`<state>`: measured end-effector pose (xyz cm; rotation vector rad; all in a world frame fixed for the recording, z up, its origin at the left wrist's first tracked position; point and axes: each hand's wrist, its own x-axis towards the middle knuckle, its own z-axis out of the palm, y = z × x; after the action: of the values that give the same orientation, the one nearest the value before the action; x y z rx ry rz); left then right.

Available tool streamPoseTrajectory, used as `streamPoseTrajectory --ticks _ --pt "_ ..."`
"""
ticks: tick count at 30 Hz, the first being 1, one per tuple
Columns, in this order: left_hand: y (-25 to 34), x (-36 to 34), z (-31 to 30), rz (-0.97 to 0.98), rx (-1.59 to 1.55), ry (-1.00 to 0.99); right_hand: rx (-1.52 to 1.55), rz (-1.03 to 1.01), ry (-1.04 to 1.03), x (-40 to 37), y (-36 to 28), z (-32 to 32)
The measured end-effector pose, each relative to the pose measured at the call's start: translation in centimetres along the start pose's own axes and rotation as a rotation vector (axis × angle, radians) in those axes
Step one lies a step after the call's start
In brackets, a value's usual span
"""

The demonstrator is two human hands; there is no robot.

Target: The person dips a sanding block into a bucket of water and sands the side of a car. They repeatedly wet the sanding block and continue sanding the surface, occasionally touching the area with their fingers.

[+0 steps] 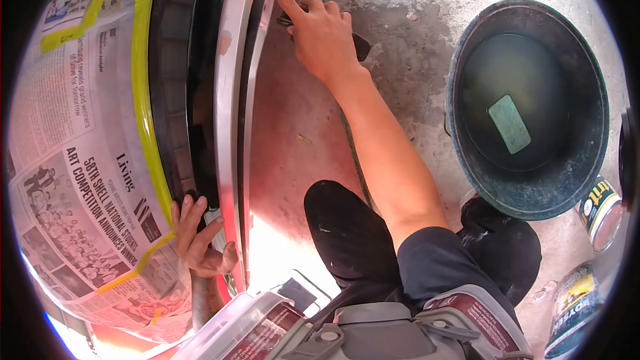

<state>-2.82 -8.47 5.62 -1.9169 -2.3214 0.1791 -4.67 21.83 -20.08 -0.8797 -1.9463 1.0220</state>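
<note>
My right hand (323,30) is at the edge of a light, silvery vehicle panel (230,93), its index fingertip touching that edge. The other fingers curl round a dark flat piece (362,47), mostly hidden behind the hand; its kind cannot be made out. Lower down, my left hand (200,237) rests with fingers spread against the panel's inner side and the newspaper (100,160). Bright yellow tape (143,87) borders this newspaper, which covers a curved surface. Between tape and panel runs a glossy black strip (203,73).
A dark bucket (460,153) stands on the concrete floor (413,80) at right, holding cloudy water and a greenish rectangular block (510,123). Beside it are a labelled can (600,217) and a paint can (570,313). Grey gear with clear parts (380,327) fills the bottom edge.
</note>
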Motion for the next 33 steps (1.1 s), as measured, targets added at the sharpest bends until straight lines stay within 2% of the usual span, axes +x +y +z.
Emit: streamPoseTrajectory --ticks 6,12,18,21,25,30,33 --pt "0.0 0.1 0.0 -0.002 -0.006 0.003 0.024 -0.026 0.028 -1.0 -0.1 0.3" --pt "0.0 0.0 -0.3 -0.014 -0.005 -0.03 -0.092 -0.033 -0.022 -1.8 -0.8 -0.5" --pt "0.2 0.0 -0.2 -0.018 -0.011 -0.028 -0.01 -0.066 -0.001 -2.7 -1.1 -0.1" --pt "0.3 0.1 -0.3 -0.022 -0.005 -0.034 -0.024 -0.027 -0.066 -3.4 -1.9 -0.8" --pt "0.2 0.0 -0.2 -0.012 0.0 -0.027 -0.032 -0.048 -0.025 -4.3 -2.0 -0.4" --pt "0.1 0.1 -0.2 0.001 -0.007 -0.02 -0.122 -0.037 0.058 -2.4 -1.1 -0.6" --pt "0.2 0.2 -0.1 0.003 -0.003 -0.013 -0.175 0.003 0.014 -0.1 -0.5 -1.3"
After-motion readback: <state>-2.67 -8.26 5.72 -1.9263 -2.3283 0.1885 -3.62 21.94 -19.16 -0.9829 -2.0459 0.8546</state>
